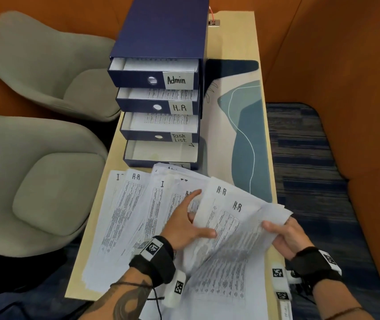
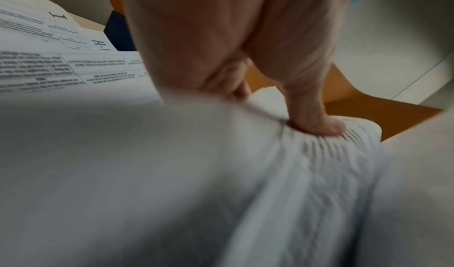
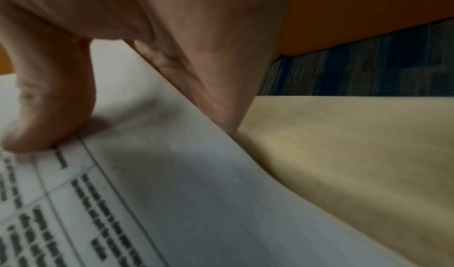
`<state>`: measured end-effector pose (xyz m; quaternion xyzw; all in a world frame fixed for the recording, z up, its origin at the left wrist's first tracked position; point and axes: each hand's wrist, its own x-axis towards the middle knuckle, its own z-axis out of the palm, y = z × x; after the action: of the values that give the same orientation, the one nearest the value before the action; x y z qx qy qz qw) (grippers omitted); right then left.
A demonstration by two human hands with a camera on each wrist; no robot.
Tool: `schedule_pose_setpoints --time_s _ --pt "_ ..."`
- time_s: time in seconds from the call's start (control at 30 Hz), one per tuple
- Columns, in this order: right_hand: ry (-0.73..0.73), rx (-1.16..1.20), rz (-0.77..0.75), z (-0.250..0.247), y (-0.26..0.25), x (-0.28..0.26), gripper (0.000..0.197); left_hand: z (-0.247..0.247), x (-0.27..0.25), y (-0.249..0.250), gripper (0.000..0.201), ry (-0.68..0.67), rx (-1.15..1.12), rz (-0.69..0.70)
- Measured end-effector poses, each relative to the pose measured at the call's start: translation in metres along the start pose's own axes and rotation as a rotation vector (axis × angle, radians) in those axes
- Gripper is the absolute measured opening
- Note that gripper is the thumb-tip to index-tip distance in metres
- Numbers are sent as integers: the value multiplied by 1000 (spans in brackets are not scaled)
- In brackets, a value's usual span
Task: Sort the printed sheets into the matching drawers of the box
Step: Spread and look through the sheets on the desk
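Black wristbands (image 1: 154, 262) with white coded tags, thin cord bracelets, dark forearm tattoo (image 1: 124, 303).

Fanned sheets (image 1: 126, 211) cover the table before me; the mat (image 1: 242, 135) right of the box (image 1: 161, 42) lies bare.
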<state>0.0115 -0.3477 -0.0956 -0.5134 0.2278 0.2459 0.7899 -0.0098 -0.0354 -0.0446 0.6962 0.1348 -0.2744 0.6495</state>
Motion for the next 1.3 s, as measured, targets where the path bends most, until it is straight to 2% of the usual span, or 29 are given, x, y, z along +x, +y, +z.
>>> schedule_pose_setpoints --time_s 0.03,0.1,0.13,0.17,0.23,0.27,0.33,0.43,0.47,0.53,0.6,0.7,0.8,0.87,1.0,1.07,1.1,1.2,1.23,1.3 --pt "-7 -25 -8 3 -1 0 104 0 2 1 99 144 5 -5" --pt "-11 -51 -37 4 -6 -1 96 -7 9 -3 74 521 120 -33" --pt "-10 -63 -44 3 -9 -3 93 -13 13 -9 70 676 266 -53" --pt "-12 -83 -47 1 -12 -5 94 -19 17 -16 73 737 452 -76" --pt "-7 -147 -59 -1 -20 -10 99 -28 25 -33 74 687 745 -143" --pt "10 -179 -71 -2 -23 -12 96 -31 28 -39 71 655 776 -175" --pt "43 -250 -81 -5 -28 -15 86 -35 32 -41 65 630 673 -228" --pt "162 -450 -75 -14 -30 -12 93 -46 35 -45 54 666 609 -242" --pt "220 -532 -60 -15 -32 -10 85 -48 36 -48 48 680 614 -235" --pt "343 -654 -56 -15 -36 -6 51 -53 38 -50 34 699 618 -222" --pt "382 -686 -78 -14 -39 -2 32 -56 39 -50 31 683 619 -222" --pt "309 -671 -120 -11 -42 -3 26 -60 37 -47 28 709 606 -215" --pt "152 -611 -139 -7 -44 -5 26 -62 32 -50 60 722 600 -202" --pt "83 -594 -136 -4 -44 -6 25 -62 31 -52 67 671 638 -184" --pt "12 -625 -111 6 -41 -6 24 -72 33 -58 29 685 570 -125" --pt "-4 -644 -106 11 -40 -4 23 -77 35 -58 26 700 511 -131" --pt "-12 -649 -107 14 -39 -2 24 -78 35 -58 30 698 524 -138" --pt "-26 -678 -133 25 -37 1 22 -75 37 -50 73 643 726 -159" --pt "-33 -700 -142 29 -36 1 20 -72 39 -44 80 640 793 -138" --pt "-53 -742 -147 34 -35 0 17 -69 47 -32 79 662 847 -104"
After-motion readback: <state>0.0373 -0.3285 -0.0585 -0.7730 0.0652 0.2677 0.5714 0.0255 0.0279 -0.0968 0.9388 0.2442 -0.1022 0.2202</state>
